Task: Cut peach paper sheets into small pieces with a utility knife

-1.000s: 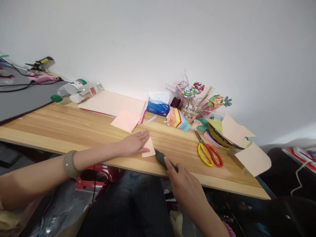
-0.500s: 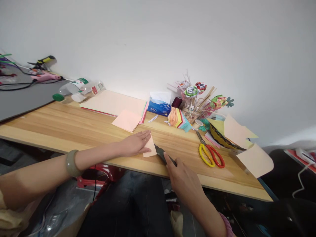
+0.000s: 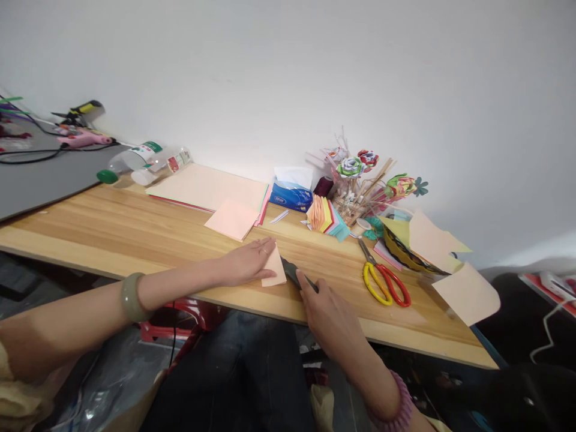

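Note:
A small folded piece of pale pink paper (image 3: pixel 275 270) lies near the table's front edge. My left hand (image 3: pixel 249 262) rests flat on it, fingers stretched out, pressing it down. My right hand (image 3: pixel 330 312) is closed round the handle of a dark utility knife (image 3: pixel 292 273). The knife's tip lies along the paper's right edge; I cannot tell whether the blade is inside the fold. To the right of the knife lie scissors (image 3: pixel 382 282) with one yellow and one red handle.
Behind are a pink paper square (image 3: pixel 233 219), large coloured sheets (image 3: pixel 209 185), a tissue pack (image 3: pixel 291 195) and folded coloured papers (image 3: pixel 326 215). Paper flowers (image 3: pixel 351 167) stand by the wall. Plastic bottles (image 3: pixel 135 157) lie left; a basket (image 3: pixel 407 255) with papers sits right.
My right hand and the knife have moved slightly away from me along the paper's right edge. My left hand stays on the paper.

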`<state>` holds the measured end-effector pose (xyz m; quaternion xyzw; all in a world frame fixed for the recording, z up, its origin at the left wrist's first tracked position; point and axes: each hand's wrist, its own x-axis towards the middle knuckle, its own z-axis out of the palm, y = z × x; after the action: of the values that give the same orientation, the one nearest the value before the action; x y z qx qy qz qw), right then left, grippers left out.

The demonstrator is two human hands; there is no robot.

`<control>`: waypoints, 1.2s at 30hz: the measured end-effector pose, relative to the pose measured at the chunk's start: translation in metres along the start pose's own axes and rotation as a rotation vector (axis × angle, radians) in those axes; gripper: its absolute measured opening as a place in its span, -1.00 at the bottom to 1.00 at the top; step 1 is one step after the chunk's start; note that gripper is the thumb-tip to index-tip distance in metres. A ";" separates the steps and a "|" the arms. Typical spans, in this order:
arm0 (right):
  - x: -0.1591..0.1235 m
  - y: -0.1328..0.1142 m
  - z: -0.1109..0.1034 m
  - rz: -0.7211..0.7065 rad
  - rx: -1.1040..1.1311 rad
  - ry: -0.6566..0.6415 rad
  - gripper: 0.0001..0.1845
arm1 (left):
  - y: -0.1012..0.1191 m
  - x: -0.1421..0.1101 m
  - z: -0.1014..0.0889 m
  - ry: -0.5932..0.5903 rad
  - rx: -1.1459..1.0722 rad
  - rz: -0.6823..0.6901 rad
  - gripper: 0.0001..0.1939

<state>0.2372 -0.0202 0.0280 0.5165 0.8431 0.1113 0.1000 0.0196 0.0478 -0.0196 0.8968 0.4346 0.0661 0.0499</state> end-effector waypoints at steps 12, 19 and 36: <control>0.015 -0.001 0.000 0.019 0.040 -0.001 -0.50 | 0.003 0.001 0.002 0.008 -0.051 -0.028 -0.24; 0.022 -0.001 -0.001 0.024 0.047 -0.013 -0.50 | 0.003 0.001 0.001 0.011 -0.102 -0.038 -0.24; 0.058 0.022 0.010 0.185 0.074 0.133 -0.47 | 0.004 -0.003 0.001 0.077 -0.266 -0.067 -0.26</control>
<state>0.2324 0.0420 0.0222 0.5868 0.8002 0.1231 0.0141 0.0212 0.0433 -0.0201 0.8640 0.4534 0.1557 0.1542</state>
